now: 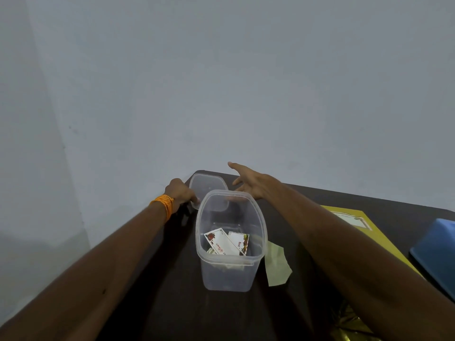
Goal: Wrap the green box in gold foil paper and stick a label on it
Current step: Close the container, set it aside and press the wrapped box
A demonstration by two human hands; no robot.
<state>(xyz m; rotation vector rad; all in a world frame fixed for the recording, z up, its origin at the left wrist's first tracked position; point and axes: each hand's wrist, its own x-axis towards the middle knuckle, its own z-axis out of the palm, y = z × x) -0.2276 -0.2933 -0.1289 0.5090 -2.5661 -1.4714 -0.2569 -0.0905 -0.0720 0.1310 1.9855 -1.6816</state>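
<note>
A clear plastic tub (229, 271) stands open on the dark table (172, 291), with white printed labels (227, 242) lying inside it. Behind it lies the tub's clear lid (209, 187). My left hand (181, 191) grips the lid's left edge with curled fingers. My right hand (247, 183) hovers over the lid's right side with fingers spread. A yellow-green flat box (364, 232) with a label on top shows under my right forearm. Crumpled gold foil (349, 326) peeks out at the bottom right.
A pale green scrap of paper (277, 265) lies right of the tub. A blue container (438, 252) sits at the right edge. The table's far corner meets a grey wall (221, 82) just behind the lid.
</note>
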